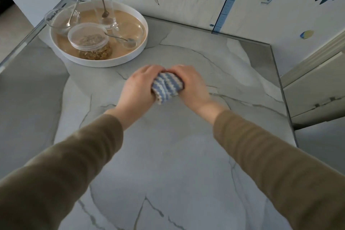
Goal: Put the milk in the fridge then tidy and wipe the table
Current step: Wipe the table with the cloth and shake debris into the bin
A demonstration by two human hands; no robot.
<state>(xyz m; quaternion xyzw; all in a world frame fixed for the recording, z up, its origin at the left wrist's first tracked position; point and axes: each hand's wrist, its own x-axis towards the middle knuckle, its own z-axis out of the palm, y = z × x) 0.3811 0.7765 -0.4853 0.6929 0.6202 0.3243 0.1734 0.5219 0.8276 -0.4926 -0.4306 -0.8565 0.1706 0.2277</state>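
Note:
A blue and white striped cloth [165, 87] is bunched up between both hands above the middle of the grey marble table [168, 164]. My left hand [138, 87] grips its left side and my right hand [192, 85] grips its right side. Both arms wear olive-brown sleeves. No milk is in view.
A round white tray [130, 53] stands at the back left, holding a lidded jar of oats [89, 43], a glass bowl with a spoon [59, 19], a tall glass with a long spoon [104, 5] and a small glass cup [130, 35]. A decorated wall runs behind, with white cabinets at the right.

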